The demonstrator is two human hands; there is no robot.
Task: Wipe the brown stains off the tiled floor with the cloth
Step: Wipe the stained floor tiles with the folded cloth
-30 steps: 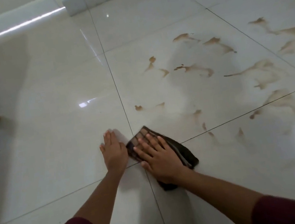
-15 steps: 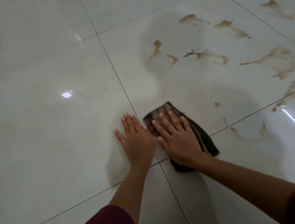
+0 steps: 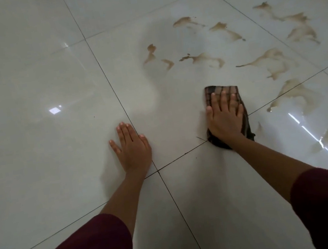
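Brown stains (image 3: 202, 59) remain; flat hands: right hand (image 3: 224, 119) presses seemingly plaid cloth (image 3: 220, 91), left hand (image 3: 131, 148) on tile (image 3: 55, 139).

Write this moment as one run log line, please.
right hand flat on cloth | left hand flat on floor | stains remain

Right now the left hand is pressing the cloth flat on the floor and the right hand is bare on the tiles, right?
Not quite, the hands are swapped. The head view shows the right hand pressing the cloth flat on the floor, with straight fingers, while the left hand is bare on the tiles.
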